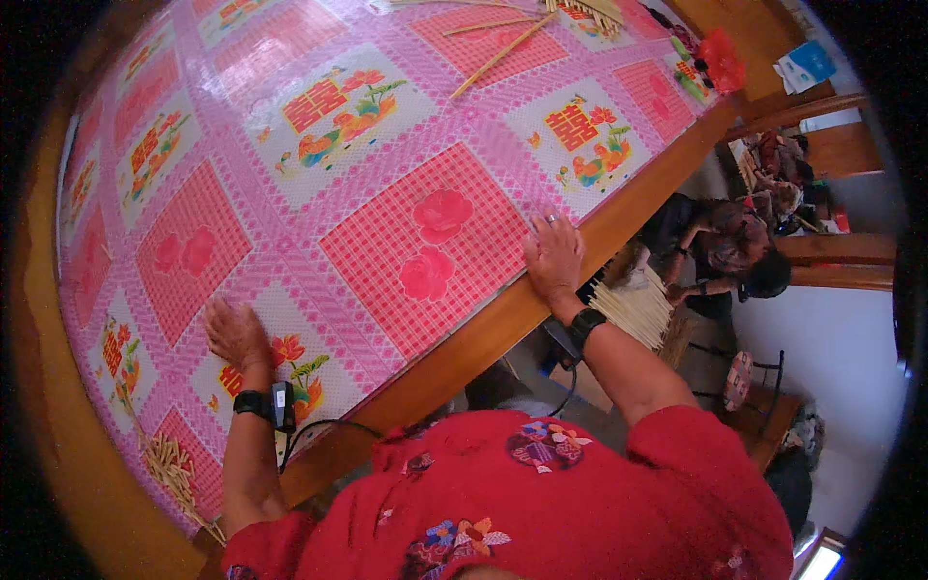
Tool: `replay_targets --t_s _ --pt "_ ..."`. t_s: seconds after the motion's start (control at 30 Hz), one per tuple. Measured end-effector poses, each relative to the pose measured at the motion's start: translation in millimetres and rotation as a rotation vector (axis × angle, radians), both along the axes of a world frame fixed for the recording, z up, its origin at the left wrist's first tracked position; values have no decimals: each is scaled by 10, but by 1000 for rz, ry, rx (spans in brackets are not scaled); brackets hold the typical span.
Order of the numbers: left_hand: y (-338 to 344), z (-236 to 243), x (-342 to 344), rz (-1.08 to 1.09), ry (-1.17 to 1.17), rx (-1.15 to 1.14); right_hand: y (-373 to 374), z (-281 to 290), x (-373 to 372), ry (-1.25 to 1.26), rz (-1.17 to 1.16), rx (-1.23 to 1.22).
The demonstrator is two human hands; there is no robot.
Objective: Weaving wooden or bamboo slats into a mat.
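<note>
A pink and white patterned tablecloth with red checks and flowers covers the large wooden table. My left hand lies flat on it at the near left, fingers stretched out and nothing held. Further right, my right hand rests at the table's edge, its fingers spread over the cloth and a ring on one of them. Both wrists wear black bands with a small device; a cable runs from each.
Pale straw-like stalks lie at the lower left, with longer sticks at the far side. A red plastic bag sits at the far right corner. Beyond the table edge, another person bends over a fan of pale sticks.
</note>
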State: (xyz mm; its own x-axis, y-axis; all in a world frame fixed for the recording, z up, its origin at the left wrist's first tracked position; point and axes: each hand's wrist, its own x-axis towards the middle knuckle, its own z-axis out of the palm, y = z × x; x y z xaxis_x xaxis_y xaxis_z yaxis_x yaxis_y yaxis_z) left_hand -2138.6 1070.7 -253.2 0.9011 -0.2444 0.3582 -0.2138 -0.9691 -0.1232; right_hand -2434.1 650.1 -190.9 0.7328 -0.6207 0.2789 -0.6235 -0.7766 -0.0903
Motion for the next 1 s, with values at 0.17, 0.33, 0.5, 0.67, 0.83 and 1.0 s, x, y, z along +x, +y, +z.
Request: replay_targets --t_s 0.17,0.33,0.5,0.67,0.83,1.0 --pt "36 34 -46 -6 23 51 70 -29 -81 -4 -15 -6" --pt "117 -5 47 -16 -10 33 75 -5 23 -34 -14 -8" --pt "-14 26 -29 50 34 58 40 -29 -70 -35 -7 -50" --pt "-10 30 -16 9 15 34 23 -32 -53 -45 -17 -37" --pt "123 -42 36 -50 16 22 70 -4 -9 -65 -10 -11" --pt "38 -9 21 -10 18 33 7 -33 -28 -33 -24 -12"
